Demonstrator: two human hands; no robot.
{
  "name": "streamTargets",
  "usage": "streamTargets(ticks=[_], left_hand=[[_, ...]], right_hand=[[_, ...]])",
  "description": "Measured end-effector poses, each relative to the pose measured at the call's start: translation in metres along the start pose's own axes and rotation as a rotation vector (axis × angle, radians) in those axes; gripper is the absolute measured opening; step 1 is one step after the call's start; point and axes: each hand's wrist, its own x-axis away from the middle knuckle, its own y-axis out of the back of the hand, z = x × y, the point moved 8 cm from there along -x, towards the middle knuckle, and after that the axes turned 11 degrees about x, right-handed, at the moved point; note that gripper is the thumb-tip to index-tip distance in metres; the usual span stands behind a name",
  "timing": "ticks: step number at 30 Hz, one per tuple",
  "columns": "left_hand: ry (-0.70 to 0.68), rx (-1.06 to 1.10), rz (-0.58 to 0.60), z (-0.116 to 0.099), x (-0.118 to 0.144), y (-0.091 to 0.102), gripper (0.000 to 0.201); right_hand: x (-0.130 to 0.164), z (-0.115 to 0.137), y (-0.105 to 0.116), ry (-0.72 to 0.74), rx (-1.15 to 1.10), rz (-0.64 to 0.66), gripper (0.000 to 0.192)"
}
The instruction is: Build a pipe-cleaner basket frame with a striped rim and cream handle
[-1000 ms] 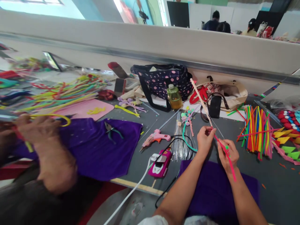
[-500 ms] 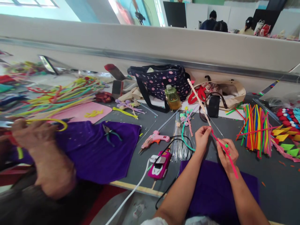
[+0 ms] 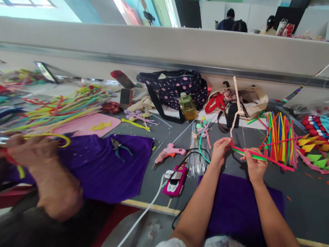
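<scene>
Fingers of the left hand (image 3: 220,151) and right hand (image 3: 254,166) pinch a light, bendy pink pipe cleaner (image 3: 259,156) above the desk's near edge; best gripped near the twist.

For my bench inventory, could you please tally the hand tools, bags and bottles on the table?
Glue gun: 1
Pliers: 1
Bags, dotted bag and beige bag: 2
Bottle: 1
Total: 5

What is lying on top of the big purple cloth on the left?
A pair of pliers with teal handles lies on the purple cloth. A co-worker's arm covers the cloth's left part, so anything there is hidden.
</scene>
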Motion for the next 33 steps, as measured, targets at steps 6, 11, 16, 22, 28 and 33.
streamTargets(ticks=[6,11,16,22,28,33], left_hand=[[0.218,0.141,0.120,0.011,0.002,-0.005,0.023],[0.295,0.229,0.216,0.012,0.008,-0.015,0.017],[0.341,0.287,0.311,0.011,0.016,-0.026,0.017],[0.372,0.261,0.331,0.009,0.024,-0.031,0.024],[0.349,0.280,0.327,0.014,0.020,-0.028,0.028],[0.262,0.244,0.209,0.015,0.009,-0.015,0.026]], right_hand=[[-0.008,-0.013,0.001,-0.117,-0.185,-0.001,0.018],[-0.013,-0.019,0.003,-0.146,-0.235,0.032,0.018],[-0.014,-0.022,0.000,-0.223,-0.335,0.074,0.018],[-0.011,-0.027,-0.007,-0.311,-0.418,0.149,0.015],[-0.012,-0.029,-0.006,-0.321,-0.441,0.136,0.018],[-0.014,-0.028,0.001,-0.271,-0.361,0.037,0.019]])
